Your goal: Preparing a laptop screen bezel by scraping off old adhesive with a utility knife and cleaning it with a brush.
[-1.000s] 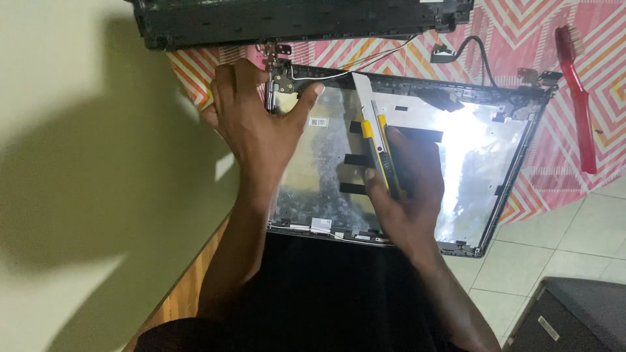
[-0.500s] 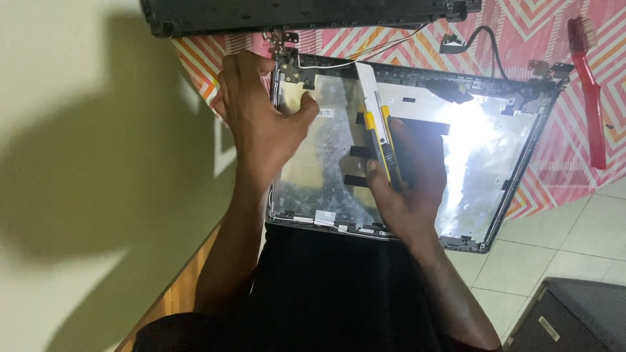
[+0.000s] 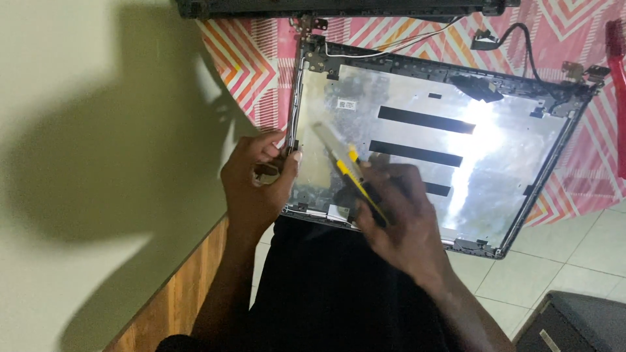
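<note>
A laptop screen back cover (image 3: 495, 140), shiny silver inside with black tape strips and a dark frame, lies on a red-and-white zigzag cloth (image 3: 251, 62). My left hand (image 3: 257, 182) pinches the cover's left edge near the lower corner. My right hand (image 3: 394, 218) holds a yellow-and-grey tool (image 3: 345, 166), like a utility knife, with its tip resting on the silver surface near the left side. Metal hinges (image 3: 312, 26) and thin cables (image 3: 515, 36) sit along the cover's top edge.
A black laptop base (image 3: 339, 6) lies along the top. A red brush (image 3: 616, 78) rests at the right on the cloth. White floor tiles (image 3: 561, 261), a dark box (image 3: 580, 322) at lower right, a pale wall and a wooden edge (image 3: 176, 300) at left.
My left hand slid down the cover's left edge from the top hinge to the lower corner. The right hand with the tool shifted left and lower. The view moved closer.
</note>
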